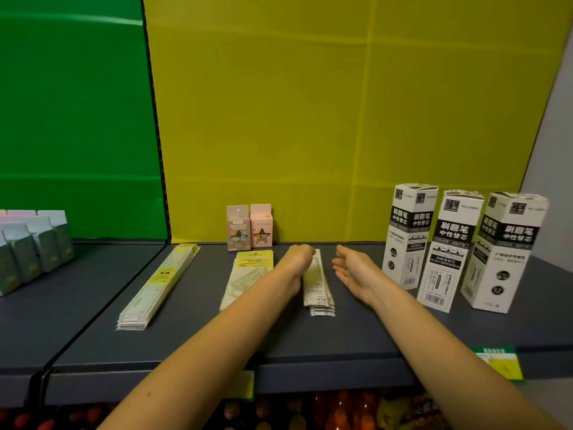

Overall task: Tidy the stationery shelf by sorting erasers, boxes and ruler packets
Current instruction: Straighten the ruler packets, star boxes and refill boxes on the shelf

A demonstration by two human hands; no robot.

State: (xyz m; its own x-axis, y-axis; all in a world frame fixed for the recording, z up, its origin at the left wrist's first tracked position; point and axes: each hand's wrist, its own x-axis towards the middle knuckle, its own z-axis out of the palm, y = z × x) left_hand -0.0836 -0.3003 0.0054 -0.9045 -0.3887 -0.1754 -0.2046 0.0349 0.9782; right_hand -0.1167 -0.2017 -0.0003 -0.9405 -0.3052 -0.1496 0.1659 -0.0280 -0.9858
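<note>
1. I see the shelf [192,342] largely in order: 3 tall white refill boxes [449,246] stand upright in a row at the right, and 2 small eraser boxes [249,226] stand side by side against the yellow backing.
2. A long stack of ruler packets [158,283] lies at the left, a shorter yellow-labelled packet pile [248,274] sits just in front of the eraser boxes, and a narrow packet stack [317,283] lies between my arms.
3. My left hand [299,256] is curled with its fingers together at the far end of that narrow stack; whether it grips it I cannot tell.
4. My right hand [353,271] is spread apart, holding nothing, just beside the stack.
5. I judge squaring this stack is what remains; its lower packets are fanned out.
</note>
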